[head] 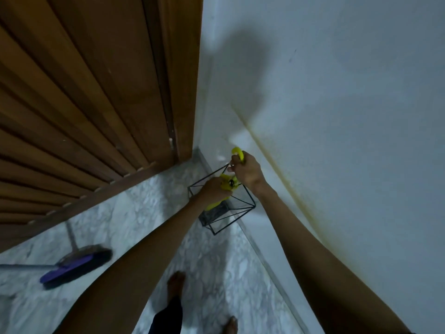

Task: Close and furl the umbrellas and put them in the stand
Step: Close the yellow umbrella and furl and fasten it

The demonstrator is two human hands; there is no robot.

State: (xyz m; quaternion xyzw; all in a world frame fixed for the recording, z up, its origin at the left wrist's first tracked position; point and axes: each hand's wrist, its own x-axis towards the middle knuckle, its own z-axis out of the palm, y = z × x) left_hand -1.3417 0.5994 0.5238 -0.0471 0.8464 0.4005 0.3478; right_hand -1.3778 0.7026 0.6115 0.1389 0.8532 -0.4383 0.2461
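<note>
A furled yellow umbrella (pixel 227 185) stands upright inside the black wire stand (pixel 245 208) in the corner of the room. Its curved yellow handle (pixel 238 151) pokes up above my right hand (pixel 245 172), which grips it. My left hand (pixel 214 189) is closed around the furled canopy just below, at the level of the stand's top rim. The umbrella's lower end reaches down inside the wire frame; its tip is hidden.
A wooden door (pixel 96 92) fills the left side and a white wall (pixel 337 92) the right. On the marble floor (pixel 144 213) lies a purple and black broom head (pixel 77 265) with its handle. My bare feet (pixel 175 285) stand just behind the stand.
</note>
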